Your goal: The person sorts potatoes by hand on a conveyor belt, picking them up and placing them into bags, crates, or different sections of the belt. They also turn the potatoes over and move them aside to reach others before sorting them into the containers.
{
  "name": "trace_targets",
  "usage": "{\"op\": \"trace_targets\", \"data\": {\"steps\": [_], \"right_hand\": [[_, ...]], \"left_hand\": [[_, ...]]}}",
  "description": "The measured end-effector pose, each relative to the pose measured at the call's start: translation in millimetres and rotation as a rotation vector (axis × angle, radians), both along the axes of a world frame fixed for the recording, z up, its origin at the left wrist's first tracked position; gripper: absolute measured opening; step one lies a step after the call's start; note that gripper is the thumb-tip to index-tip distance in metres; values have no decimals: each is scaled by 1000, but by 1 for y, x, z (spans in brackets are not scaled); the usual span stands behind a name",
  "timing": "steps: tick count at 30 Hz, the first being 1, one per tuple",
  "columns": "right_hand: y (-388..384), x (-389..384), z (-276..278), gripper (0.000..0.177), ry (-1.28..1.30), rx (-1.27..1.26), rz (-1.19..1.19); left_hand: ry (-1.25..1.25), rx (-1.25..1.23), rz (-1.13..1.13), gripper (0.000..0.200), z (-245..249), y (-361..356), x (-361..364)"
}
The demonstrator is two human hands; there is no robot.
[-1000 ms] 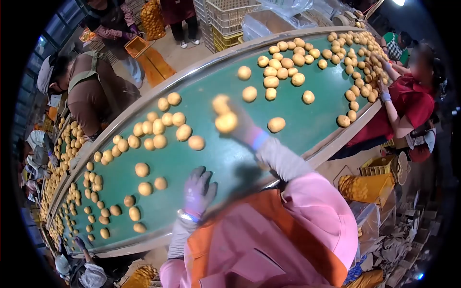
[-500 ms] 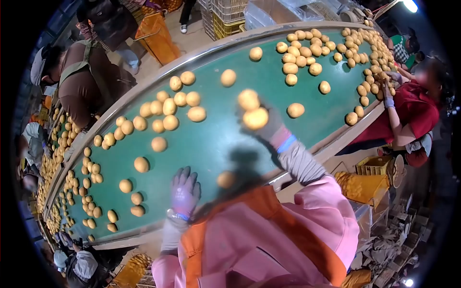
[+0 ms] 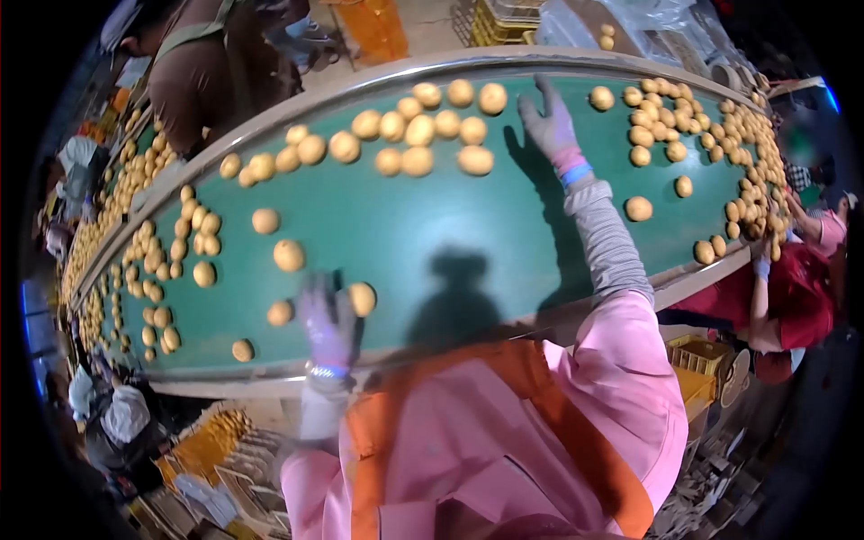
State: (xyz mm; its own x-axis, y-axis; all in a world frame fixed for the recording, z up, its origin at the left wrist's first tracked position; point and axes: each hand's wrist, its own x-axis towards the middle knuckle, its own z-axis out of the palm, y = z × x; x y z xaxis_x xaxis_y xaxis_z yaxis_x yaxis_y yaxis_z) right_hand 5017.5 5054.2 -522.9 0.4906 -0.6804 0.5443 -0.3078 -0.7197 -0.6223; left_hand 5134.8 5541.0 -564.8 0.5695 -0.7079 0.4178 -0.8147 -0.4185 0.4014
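My right hand (image 3: 551,126), in a grey glove with a blue band at the wrist, reaches over the green conveyor belt (image 3: 531,243) toward its far rim. Its fingers are stretched out and it holds nothing. Past that rim, a pair of potatoes (image 3: 607,37) overlaps the clear plastic sheeting in this view. My left hand (image 3: 324,317), gloved and slightly blurred, is low over the near side of the belt with fingers extended. One potato (image 3: 362,299) is right beside its fingers, and another potato (image 3: 280,313) lies to its left.
A row of potatoes (image 3: 418,131) lies along the far side, with more heaped at the belt's right end. Metal edging (image 3: 360,83) borders the belt. A person in red (image 3: 796,292) works at right, another in brown (image 3: 202,76) at upper left. Yellow crates (image 3: 495,27) stand behind.
My right hand has moved up and away to the far side and let go of two potatoes. My left hand has shifted slightly up and left, beside a potato. The view has turned.
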Motion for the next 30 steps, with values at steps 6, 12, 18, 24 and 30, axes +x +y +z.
{"op": "trace_targets", "data": {"steps": [6, 12, 18, 24, 30], "right_hand": [[104, 40, -1, 26, 363, -104, 244], [117, 109, 24, 34, 470, 157, 160], [158, 141, -33, 46, 867, -331, 61], [232, 104, -5, 31, 710, -79, 403], [214, 194, 23, 35, 385, 71, 321]], "left_hand": [[-38, 225, -237, 45, 16, -15, 2], [121, 244, 68, 43, -4, 32, 64], [31, 257, -51, 46, 9, 58, 54], [-18, 210, -166, 47, 12, 91, 78], [441, -25, 86, 44, 28, 111, 110]]}}
